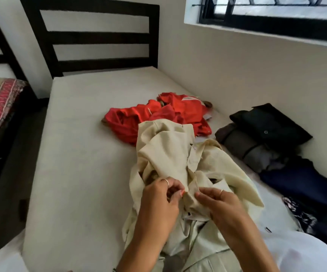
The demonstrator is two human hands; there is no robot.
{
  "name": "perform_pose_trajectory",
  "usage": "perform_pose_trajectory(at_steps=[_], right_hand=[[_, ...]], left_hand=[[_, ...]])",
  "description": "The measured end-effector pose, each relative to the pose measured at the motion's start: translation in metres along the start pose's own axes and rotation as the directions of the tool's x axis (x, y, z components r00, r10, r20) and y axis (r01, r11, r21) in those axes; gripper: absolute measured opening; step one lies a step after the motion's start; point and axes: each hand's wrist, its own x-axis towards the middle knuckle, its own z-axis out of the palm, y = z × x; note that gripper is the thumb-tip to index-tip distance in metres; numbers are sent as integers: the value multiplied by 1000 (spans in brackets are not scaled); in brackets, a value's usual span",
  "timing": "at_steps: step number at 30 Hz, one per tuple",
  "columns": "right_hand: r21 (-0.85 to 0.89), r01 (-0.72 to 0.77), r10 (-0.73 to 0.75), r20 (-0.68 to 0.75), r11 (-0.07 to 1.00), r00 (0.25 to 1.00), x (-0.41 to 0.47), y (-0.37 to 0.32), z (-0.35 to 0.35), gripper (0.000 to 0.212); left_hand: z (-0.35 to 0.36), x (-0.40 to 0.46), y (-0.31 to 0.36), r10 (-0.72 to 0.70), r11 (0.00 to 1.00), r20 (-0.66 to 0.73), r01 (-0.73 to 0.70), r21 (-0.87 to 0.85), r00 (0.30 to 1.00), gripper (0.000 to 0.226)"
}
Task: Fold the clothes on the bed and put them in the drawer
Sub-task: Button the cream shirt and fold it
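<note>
Left hand and right hand both pinching the cream shirt, six o'clock on the bed. Risk: loose grip, front edges slipping, crooked fold. Red garment at twelve o'clock could snag.

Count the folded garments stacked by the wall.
3, possibly more. A black one lies farthest back, a grey one in front of it, and a navy one nearest. A patterned piece beside the navy one may be another; it is unclear.

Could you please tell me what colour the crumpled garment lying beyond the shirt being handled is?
Bright red-orange; the crumpled garment shows best in the head view.
</note>
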Motion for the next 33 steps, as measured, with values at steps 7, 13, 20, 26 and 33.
perform_pose_trajectory(at_steps=[7, 13, 20, 26, 33], right_hand=[[124, -24, 23, 16, 992, 1000, -19, 22, 8, 16], [91, 104, -97, -78, 990, 992, -33, 11, 15, 6], [-184, 261, -308, -311, 948, 899, -40, 12, 20, 10], [-321, 357, -464, -376, 877, 802, -46, 17, 33, 9], [-113, 382, -390, -455, 917, 801, -46, 28, 41, 13]], left_hand=[[9, -20, -1, -98, 994, 23, 99, -40, 995, 24], [4, -16, 11, -76, 995, 18, 77, -63, 997, 29], [9, -23, 13, -62, 975, 16, 64, -212, 998, 15], [15, -20, 8, -76, 941, 45, 87, -326, 996, 20], [18, -19, 3, -74, 922, 58, 91, -377, 996, 22]])
